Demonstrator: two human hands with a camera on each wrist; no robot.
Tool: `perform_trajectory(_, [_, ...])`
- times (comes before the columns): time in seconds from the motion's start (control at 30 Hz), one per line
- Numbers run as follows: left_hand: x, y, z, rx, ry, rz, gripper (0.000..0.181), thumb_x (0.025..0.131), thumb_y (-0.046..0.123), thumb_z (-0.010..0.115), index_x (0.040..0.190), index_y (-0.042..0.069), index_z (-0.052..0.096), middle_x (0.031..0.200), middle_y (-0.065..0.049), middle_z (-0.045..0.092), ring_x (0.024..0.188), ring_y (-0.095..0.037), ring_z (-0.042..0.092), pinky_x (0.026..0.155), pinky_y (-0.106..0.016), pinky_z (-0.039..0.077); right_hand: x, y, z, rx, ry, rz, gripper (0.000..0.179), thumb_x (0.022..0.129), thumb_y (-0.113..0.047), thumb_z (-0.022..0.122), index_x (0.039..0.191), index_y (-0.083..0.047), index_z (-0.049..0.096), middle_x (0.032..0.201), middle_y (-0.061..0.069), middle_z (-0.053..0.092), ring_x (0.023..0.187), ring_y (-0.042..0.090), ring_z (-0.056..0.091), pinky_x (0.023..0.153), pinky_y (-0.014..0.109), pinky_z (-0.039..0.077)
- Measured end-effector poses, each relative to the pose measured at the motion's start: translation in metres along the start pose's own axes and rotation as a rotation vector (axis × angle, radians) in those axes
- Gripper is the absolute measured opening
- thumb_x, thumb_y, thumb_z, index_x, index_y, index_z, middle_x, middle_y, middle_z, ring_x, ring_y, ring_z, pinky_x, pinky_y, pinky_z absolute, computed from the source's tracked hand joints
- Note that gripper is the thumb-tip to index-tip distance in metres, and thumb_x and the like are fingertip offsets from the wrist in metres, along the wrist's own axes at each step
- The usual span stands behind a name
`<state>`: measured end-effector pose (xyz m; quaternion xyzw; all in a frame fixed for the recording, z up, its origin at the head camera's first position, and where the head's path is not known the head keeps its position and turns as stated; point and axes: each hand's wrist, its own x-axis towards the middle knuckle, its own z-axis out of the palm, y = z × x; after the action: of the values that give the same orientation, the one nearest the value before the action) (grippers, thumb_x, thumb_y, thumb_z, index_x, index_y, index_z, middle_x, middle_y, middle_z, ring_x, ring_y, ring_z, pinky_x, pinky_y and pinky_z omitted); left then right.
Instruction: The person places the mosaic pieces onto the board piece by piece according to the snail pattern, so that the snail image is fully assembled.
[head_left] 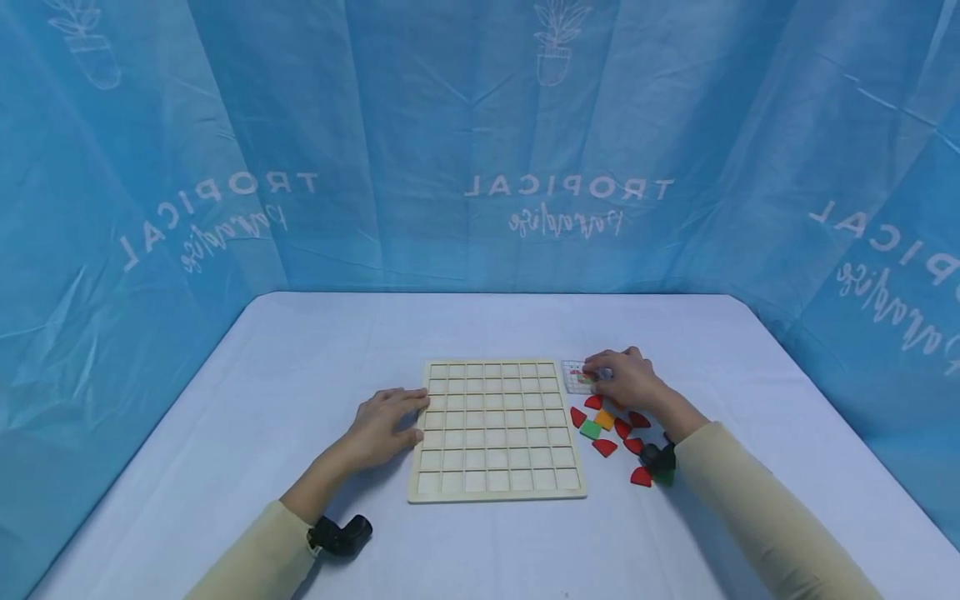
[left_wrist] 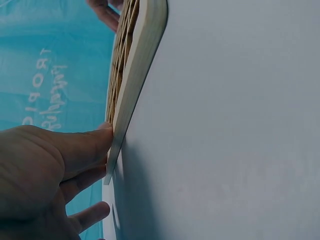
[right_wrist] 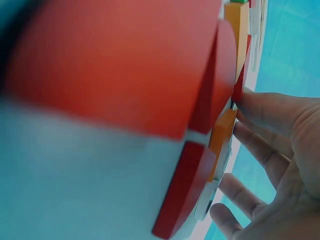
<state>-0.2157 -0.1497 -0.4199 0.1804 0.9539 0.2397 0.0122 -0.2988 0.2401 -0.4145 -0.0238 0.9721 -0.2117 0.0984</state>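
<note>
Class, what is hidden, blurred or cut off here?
Head: part of the printed card, under the right hand.
Head: part of a green piece, behind the wrist camera.
Right wrist: nearest red piece, blurred, cut by top edge.
Left wrist: board, cut off by top edge.

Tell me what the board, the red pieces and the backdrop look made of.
Board: probably wood, pale and matte; its edge shows faint grain-like streaks.
Red pieces: painted wood or plastic, I can't tell which; smooth, evenly coloured faces.
Backdrop: likely thin plastic or fabric sheeting, slightly shiny, with creases and folds.
</note>
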Motion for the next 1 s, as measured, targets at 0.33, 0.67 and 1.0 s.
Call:
perform_trajectory(0.33, [0.001,0.006,0.000,-0.008,-0.003,-0.012,0.053,0.086,0.020,0.067,0.135,0.007,0.051,0.146,-0.007,0.045,0.136,-0.036,0.034,0.108,-0.063,0.024,-0.002,0.006,-0.002,-0.001,0.020,-0.029,0.038,0.085,-0.022,0.067,0.123,-0.022,0.064,0.140,0.006,0.050,0.124,0.034,0.031,0.091,0.050,0.043])
perform_trajectory(0.67, [0.001,0.003,0.003,-0.052,0.016,-0.019,0.052,0.085,0.017,0.068,0.133,0.007,0.053,0.145,-0.007,0.047,0.136,-0.036,0.031,0.108,-0.063,0.023,-0.009,0.004,-0.009,0.073,0.045,-0.053,0.045,0.085,-0.027,0.068,0.128,-0.020,0.060,0.141,0.009,0.047,0.125,0.033,0.033,0.087,0.045,0.049])
perform_trajectory(1.0, [0.003,0.000,0.006,-0.130,0.017,-0.046,0.053,0.082,0.017,0.070,0.132,0.007,0.054,0.144,-0.006,0.047,0.135,-0.033,0.033,0.109,-0.060,0.023,-0.036,-0.004,-0.029,0.071,0.161,-0.143,0.051,0.084,-0.026,0.069,0.132,-0.016,0.055,0.140,0.015,0.049,0.123,0.035,0.034,0.093,0.056,0.046])
